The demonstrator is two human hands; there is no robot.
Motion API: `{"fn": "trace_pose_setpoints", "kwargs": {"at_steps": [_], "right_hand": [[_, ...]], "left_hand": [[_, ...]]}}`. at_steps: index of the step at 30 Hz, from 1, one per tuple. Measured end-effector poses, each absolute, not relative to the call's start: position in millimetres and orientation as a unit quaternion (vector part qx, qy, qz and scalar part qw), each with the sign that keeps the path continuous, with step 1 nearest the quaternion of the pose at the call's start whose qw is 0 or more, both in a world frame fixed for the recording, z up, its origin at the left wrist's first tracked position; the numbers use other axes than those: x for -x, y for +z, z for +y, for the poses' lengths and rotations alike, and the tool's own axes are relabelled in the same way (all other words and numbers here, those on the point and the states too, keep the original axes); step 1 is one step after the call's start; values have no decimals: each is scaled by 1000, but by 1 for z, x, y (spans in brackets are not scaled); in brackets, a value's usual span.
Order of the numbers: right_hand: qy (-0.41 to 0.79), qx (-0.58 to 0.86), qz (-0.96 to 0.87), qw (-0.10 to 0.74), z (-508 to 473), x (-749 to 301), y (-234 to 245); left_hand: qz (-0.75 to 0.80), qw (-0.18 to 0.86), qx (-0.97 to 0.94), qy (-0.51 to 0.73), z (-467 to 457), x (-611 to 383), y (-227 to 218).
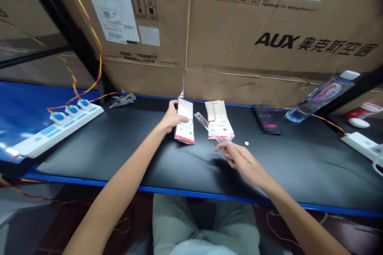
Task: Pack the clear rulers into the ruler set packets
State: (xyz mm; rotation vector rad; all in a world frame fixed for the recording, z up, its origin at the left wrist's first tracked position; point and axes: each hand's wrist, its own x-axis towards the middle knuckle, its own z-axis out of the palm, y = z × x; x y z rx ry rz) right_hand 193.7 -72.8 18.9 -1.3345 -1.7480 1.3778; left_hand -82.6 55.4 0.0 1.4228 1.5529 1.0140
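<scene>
Bench: black-topped workbench (119, 157) with blue edging, big AUX air-conditioner cartons (239, 36) behind it. Power strip (56, 135) with blue switches sits left; water bottle (320, 97) lies tilted right (dark object (268, 118) beside it is blurred, can't tell what it is).

Centre of bench: two white-and-red packets, just apart. Your left hand (172, 117) is curled around the left packet (184, 125), thumb and fingers on it, packet's lower end on the bench. The right packet (220, 121) lies flat, with no hand on it.

Your right hand (239, 161) looks to pinch a clear plastic strip (209, 127) near its low end, thumb against forefinger, strip angled across the right packet.

Handling (judged by eye): packets look light, thin and soft, film possibly slippery, so take them flat by the long edges. Strip looks light and fairly stiff; keep your pinch at the end.

Smallest: white round tablet (246, 143) just above your right fingers. Likely to roll, so mind your knuckles.
</scene>
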Motion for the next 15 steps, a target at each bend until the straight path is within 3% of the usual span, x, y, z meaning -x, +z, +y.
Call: {"fn": "trace_pose_setpoints", "kwargs": {"at_steps": [5, 15], "right_hand": [[605, 462, -604, 235, -53, -168, 16], [644, 480, -545, 241, -37, -162, 7]], "left_hand": [[552, 439, -524, 478, 54, 77, 4], [491, 366, -486, 623, 54, 71, 7]]}}
